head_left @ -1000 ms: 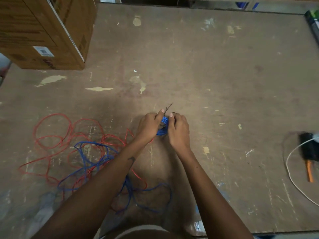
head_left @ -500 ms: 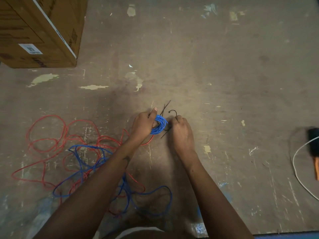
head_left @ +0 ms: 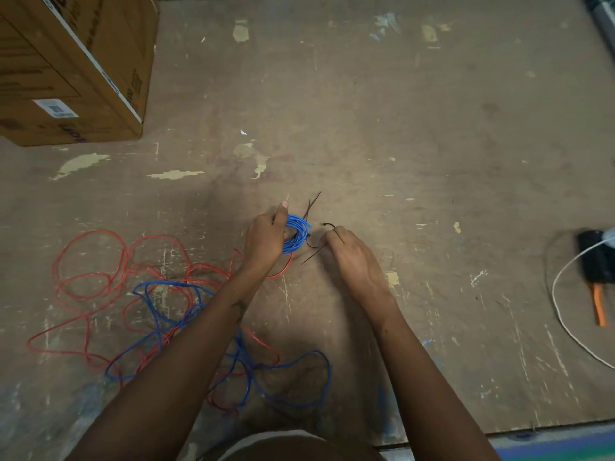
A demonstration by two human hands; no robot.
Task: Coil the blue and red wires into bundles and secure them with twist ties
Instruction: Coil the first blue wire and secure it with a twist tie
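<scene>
My left hand (head_left: 264, 239) grips a small coil of blue wire (head_left: 297, 233) just above the worn brown board. A black twist tie (head_left: 311, 207) sticks up from the coil's far side. My right hand (head_left: 349, 257), a little to the coil's right, pinches another black twist tie (head_left: 312, 252) whose ends curl out past the fingertips. Loose red wire (head_left: 100, 277) sprawls in loops at the left. More loose blue wire (head_left: 186, 314) tangles over it and runs down toward my body.
A large cardboard box (head_left: 66, 71) stands at the far left corner. At the right edge lie a black tool with an orange handle (head_left: 597, 284) and a white cable (head_left: 562, 314). The board's near edge (head_left: 532, 427) shows at the bottom right.
My hands have parted: the right one drew away to the right with a twist tie, and the blue coil in the left hand is now exposed. The view shifted slightly.
</scene>
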